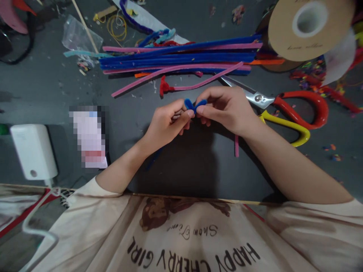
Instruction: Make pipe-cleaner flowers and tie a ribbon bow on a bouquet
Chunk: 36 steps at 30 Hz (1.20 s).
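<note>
Left hand point(167, 122): pinched on blue pipe cleaner point(195, 104).
Right hand point(227, 107): pinched on its other loop.
Technique: keep the loops even, twist tight.
Beyond hands: pipe-cleaner bundle point(181, 56), scissors point(283, 109).

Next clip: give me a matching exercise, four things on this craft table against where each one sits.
Things:
1. bent blue pipe cleaner
2. scissors
3. ribbon spool
4. white box

Places:
A. far right corner
B. pinched between left hand and right hand
C. left edge of the table
D. just right of the right hand

Pairs: 1-B, 2-D, 3-A, 4-C
</note>
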Each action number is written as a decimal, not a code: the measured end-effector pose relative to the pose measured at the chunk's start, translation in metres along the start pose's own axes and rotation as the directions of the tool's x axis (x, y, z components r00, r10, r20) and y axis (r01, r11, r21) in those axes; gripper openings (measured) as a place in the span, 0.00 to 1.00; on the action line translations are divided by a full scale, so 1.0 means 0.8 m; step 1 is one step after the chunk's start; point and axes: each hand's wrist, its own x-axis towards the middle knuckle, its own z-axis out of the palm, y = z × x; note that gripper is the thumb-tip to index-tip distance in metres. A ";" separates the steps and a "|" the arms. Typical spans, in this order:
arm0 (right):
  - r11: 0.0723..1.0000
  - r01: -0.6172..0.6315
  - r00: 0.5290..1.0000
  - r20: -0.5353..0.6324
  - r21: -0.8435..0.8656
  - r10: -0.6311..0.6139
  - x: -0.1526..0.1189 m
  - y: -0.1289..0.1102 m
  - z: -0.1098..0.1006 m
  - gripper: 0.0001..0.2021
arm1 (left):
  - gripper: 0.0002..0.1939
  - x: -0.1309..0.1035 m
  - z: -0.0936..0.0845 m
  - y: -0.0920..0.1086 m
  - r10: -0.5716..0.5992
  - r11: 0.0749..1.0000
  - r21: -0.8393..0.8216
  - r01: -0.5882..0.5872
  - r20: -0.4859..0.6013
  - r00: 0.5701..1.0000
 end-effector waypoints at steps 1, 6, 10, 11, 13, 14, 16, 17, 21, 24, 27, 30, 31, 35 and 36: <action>1.000 0.005 1.000 0.008 -0.031 -0.004 0.000 -0.001 0.000 0.04 | 0.18 0.000 0.000 0.000 0.028 0.998 0.047 -0.028 0.000 1.000; 0.959 0.134 0.990 0.077 -0.251 -0.118 -0.002 -0.010 -0.004 0.03 | 0.15 0.000 -0.003 0.004 0.040 0.991 0.130 -0.044 0.035 0.999; 0.831 0.368 0.928 0.103 -0.418 -0.359 -0.006 -0.016 -0.001 0.04 | 0.11 -0.001 -0.008 0.011 -0.120 0.965 -0.216 0.148 0.140 0.983; 0.787 0.416 0.903 0.109 -0.455 -0.415 -0.008 -0.016 0.001 0.04 | 0.10 -0.001 -0.008 0.013 -0.168 0.922 -0.320 0.218 0.177 0.970; 0.692 0.488 0.855 0.132 -0.532 -0.501 -0.012 -0.014 0.003 0.06 | 0.09 0.000 -0.009 0.016 -0.258 0.795 -0.487 0.362 0.269 0.928; 0.637 0.515 0.830 0.149 -0.574 -0.537 -0.015 -0.011 0.004 0.07 | 0.09 0.000 -0.009 0.017 -0.289 0.719 -0.546 0.430 0.327 0.900; 0.506 0.571 0.767 0.200 -0.646 -0.609 -0.019 -0.005 0.004 0.09 | 0.11 0.000 -0.009 0.017 -0.304 0.577 -0.611 0.542 0.455 0.837; 0.452 0.595 0.737 0.226 -0.664 -0.637 -0.020 -0.002 0.004 0.10 | 0.12 0.000 -0.008 0.017 -0.295 0.534 -0.621 0.574 0.498 0.815; 0.678 0.461 0.839 0.033 -0.573 -0.543 -0.018 -0.001 0.010 0.06 | 0.12 -0.003 -0.004 0.015 -0.222 0.765 -0.557 0.325 0.245 0.944; 0.984 0.095 0.984 -0.137 -0.151 -0.116 -0.011 -0.010 0.020 0.04 | 0.14 -0.008 -0.002 0.011 -0.025 0.996 -0.084 0.015 -0.112 0.993; 0.942 -0.192 0.977 -0.039 0.275 0.211 -0.005 -0.019 0.027 0.04 | 0.13 -0.013 0.001 0.006 0.160 0.938 0.332 -0.096 -0.171 0.972; 0.824 -0.356 0.922 0.022 0.440 0.387 -0.003 -0.026 0.028 0.05 | 0.12 -0.016 0.003 0.001 0.314 0.815 0.551 -0.182 -0.155 0.937; 0.802 -0.382 0.910 0.036 0.459 0.413 -0.003 -0.028 0.027 0.06 | 0.11 -0.016 0.003 -0.002 0.362 0.772 0.600 -0.208 -0.146 0.921; 0.820 -0.352 0.921 0.010 0.452 0.390 -0.004 -0.027 0.026 0.07 | 0.08 -0.014 0.004 -0.012 0.497 0.648 0.707 -0.282 -0.112 0.861; 0.838 -0.331 0.930 -0.003 0.434 0.369 -0.005 -0.026 0.026 0.07 | 0.08 -0.014 0.004 -0.014 0.512 0.636 0.716 -0.289 -0.110 0.852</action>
